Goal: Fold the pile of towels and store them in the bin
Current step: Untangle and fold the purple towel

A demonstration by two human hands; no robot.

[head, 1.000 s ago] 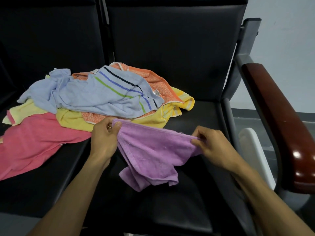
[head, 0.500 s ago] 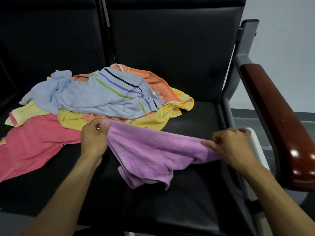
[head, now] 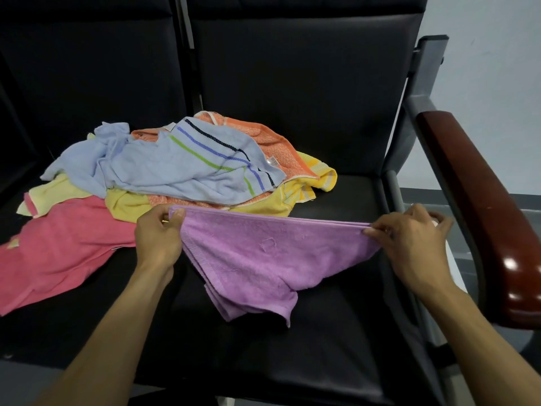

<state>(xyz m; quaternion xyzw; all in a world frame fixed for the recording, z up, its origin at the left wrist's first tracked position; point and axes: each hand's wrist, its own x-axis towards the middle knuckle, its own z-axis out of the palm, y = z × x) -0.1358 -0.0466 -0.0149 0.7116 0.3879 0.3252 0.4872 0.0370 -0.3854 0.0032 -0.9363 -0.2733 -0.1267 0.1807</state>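
Observation:
A purple towel [head: 263,259] hangs stretched between my hands over the black seat. My left hand [head: 159,235] pinches its left top corner, and my right hand [head: 409,238] pinches the right end of the same top edge. The lower part of the towel droops in loose folds onto the seat. Behind it lies the pile: a light blue striped towel [head: 181,168] on top, an orange towel [head: 272,145] and a yellow towel [head: 304,191] beneath, and a pink towel [head: 58,253] spread to the left. A white bin edge [head: 452,259] shows only partly beside the chair, behind my right hand.
The black padded seat [head: 307,347] has a tall backrest [head: 292,83] behind the pile. A dark red wooden armrest [head: 491,218] on a grey metal frame [head: 421,92] stands close on the right. A second black seat joins on the left.
My hands have moved apart, the right one toward the armrest, pulling the purple towel's top edge taut and wider. The pile has not moved.

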